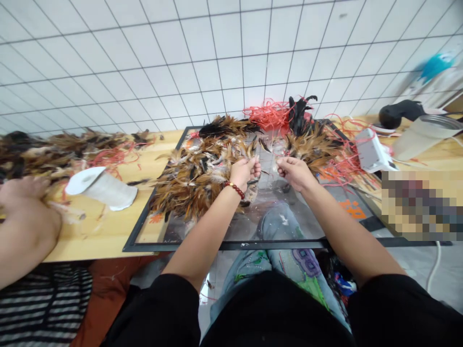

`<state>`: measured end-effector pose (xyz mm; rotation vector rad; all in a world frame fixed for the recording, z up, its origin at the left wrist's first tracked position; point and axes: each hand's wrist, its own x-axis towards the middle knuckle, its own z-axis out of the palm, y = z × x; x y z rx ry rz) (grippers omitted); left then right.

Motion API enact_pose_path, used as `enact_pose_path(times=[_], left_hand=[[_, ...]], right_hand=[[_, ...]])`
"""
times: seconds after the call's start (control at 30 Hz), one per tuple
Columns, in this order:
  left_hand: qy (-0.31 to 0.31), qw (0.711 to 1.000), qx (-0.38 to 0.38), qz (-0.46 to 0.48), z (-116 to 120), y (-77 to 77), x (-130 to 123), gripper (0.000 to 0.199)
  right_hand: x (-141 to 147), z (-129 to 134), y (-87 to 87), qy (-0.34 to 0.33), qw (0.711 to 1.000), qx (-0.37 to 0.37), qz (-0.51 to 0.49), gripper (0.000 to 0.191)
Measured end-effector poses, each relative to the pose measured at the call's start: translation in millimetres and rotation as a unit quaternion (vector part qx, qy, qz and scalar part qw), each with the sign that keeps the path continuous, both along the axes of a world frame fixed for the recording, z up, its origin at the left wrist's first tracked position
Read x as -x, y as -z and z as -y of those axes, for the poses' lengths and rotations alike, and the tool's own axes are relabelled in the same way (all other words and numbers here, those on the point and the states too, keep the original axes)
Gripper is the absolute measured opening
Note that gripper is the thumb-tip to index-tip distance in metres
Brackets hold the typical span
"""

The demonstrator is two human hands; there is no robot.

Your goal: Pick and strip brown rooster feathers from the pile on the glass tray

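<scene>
Small feathers (265, 166) are being pinched in both narrowly closed hands, the left hand (245, 172) and right hand (293, 172), over the glass panel (253, 226), whose near edge is lying bare.

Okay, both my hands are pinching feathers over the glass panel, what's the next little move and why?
Probably draw the left hand and right hand slightly apart. Each seems to pinch brown feathers close together over the glass panel, so a small pull would likely free a few from the pile.
</scene>
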<state>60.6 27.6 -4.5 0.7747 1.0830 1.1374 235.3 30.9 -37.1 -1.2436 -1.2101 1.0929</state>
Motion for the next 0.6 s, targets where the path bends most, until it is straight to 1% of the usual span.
enact_pose_path(times=[0.03, 0.07, 0.1, 0.13, 0.23, 0.3, 0.47, 0.6], left_hand=[[0.003, 1.0, 0.014, 0.003, 3, 0.2, -1, 0.02], [0.006, 1.0, 0.025, 0.005, 7, 0.3, -2, 0.021], [0.011, 0.999, 0.034, 0.009, 10, 0.4, -3, 0.02], [0.02, 0.999, 0.039, 0.011, 13, 0.5, -4, 0.02], [0.049, 0.998, 0.046, 0.014, 17, 0.8, -8, 0.02], [0.057, 0.997, 0.045, 0.011, 18, 2.2, -10, 0.02], [0.082, 0.995, 0.048, 0.008, 17, 12.6, -12, 0.02], [0.1, 0.994, 0.04, 0.036, 20, 19.6, -14, 0.016]], right_hand=[[3, 2, -1.5, -0.027, 0.995, 0.03, -0.087, 0.036], [5, 3, -2.5, -0.047, 0.987, 0.048, -0.145, 0.041], [8, 5, -2.9, -0.054, 0.982, 0.054, -0.174, 0.045], [10, 6, -2.5, -0.05, 0.981, 0.05, -0.183, 0.047], [17, 7, 1.3, -0.029, 0.985, 0.024, -0.166, 0.048], [20, 6, 4.3, -0.025, 0.987, 0.015, -0.156, 0.048], [26, 5, 7.7, -0.003, 0.986, 0.0, -0.17, 0.047], [31, 7, 8.8, -0.006, 0.982, -0.006, -0.187, 0.046]])
